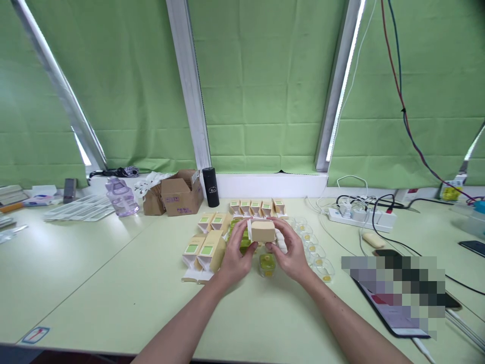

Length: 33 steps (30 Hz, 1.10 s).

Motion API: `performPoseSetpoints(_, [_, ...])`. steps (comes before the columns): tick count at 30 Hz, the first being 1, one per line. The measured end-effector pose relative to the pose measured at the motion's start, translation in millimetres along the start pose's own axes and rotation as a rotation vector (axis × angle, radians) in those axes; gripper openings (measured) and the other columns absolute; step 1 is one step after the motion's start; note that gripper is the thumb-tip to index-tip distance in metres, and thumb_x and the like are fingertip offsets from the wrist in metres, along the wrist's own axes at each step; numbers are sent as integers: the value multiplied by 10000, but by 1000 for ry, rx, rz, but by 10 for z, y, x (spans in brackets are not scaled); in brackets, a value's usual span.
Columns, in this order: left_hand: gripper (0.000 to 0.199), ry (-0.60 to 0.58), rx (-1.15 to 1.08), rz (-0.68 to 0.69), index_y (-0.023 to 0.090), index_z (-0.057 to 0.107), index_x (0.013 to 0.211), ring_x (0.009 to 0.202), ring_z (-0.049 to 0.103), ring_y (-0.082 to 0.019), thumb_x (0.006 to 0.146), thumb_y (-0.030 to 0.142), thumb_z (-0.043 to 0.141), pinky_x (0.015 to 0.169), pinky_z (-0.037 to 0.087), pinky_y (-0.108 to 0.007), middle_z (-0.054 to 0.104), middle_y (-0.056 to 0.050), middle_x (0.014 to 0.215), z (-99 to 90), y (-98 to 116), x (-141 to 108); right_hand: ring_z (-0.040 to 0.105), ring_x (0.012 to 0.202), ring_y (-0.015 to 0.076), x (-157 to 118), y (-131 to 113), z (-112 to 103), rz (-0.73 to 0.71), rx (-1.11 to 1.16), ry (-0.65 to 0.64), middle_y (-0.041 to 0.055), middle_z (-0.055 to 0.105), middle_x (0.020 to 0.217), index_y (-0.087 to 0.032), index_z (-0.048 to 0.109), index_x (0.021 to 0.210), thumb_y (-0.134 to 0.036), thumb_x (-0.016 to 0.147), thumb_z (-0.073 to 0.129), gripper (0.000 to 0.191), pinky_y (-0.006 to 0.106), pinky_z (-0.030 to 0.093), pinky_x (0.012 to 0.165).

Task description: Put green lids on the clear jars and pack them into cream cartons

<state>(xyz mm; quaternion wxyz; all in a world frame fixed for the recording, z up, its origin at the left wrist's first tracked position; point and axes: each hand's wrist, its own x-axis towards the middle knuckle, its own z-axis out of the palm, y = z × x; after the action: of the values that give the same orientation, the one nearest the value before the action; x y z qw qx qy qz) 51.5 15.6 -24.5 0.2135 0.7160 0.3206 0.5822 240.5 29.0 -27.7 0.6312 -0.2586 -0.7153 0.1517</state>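
Note:
Between my two hands, above the table, is a small beige paper box (262,231) with a white flap at its left side. My left hand (238,255) closes on its left side and my right hand (290,250) on its right. Just below the box, a small clear container with green and yellow contents (267,265) stands on the table. Several beige boxes with green windows (212,250) stand left of my left hand, with more boxes (255,208) in a row behind. Green containers (245,245) are partly hidden by my left hand.
Clear plastic cups with yellow bottoms (318,263) line up right of my right hand. A tablet (394,308), a power strip (364,220) and cables lie farther right. At the back left are a cardboard box (182,194), a black cylinder (210,187) and a purple bottle (122,197).

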Motion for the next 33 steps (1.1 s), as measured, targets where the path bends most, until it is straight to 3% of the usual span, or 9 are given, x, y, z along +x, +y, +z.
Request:
performPoseSetpoints(4, [597,49,-115,-121,279,479,1528,1466,489,-311,975,343,693,1221,416,-479,525,-120,1557,32,-53,-17,687,1232,306,-18,29,33,84,61,23,131,694,1346,-260,625,1353,-299,934,723,432,522,579,1063])
performPoseSetpoints(8, [611,69,-216,-145,255,443,1502,1380,565,-298,979,435,702,1170,459,-459,590,-146,1461,36,-19,24,704,1195,291,-22,-31,38,139,128,0,145,641,1404,-269,541,1415,-327,971,693,473,499,612,1007])
performPoseSetpoints(15, [577,87,-378,-231,246,427,1359,1252,652,-272,946,495,743,1088,505,-438,678,-128,1248,43,27,97,671,1210,279,-11,-104,29,57,92,-29,164,508,1503,-274,498,1419,-341,1008,631,437,513,597,1037])
performPoseSetpoints(22, [464,107,-342,-238,249,477,1264,1162,674,-237,960,511,709,918,563,-341,605,-125,1342,59,-17,97,594,1333,297,73,-63,14,32,70,-82,171,432,1556,-274,549,1366,-345,1020,612,359,478,616,1016])
performPoseSetpoints(28, [427,90,-305,-267,254,490,1272,1011,682,-185,980,499,682,829,566,-305,579,-112,1373,63,-24,91,702,1135,237,52,-26,11,70,111,-99,161,382,1583,-290,557,1366,-352,1033,607,342,454,628,1001])
performPoseSetpoints(33, [433,68,-246,-274,273,523,1322,941,680,-177,985,499,673,777,562,-294,608,-101,1384,50,-39,72,699,1154,240,-12,-16,34,118,107,-75,148,408,1560,-287,624,1302,-369,1044,596,272,447,622,1012])
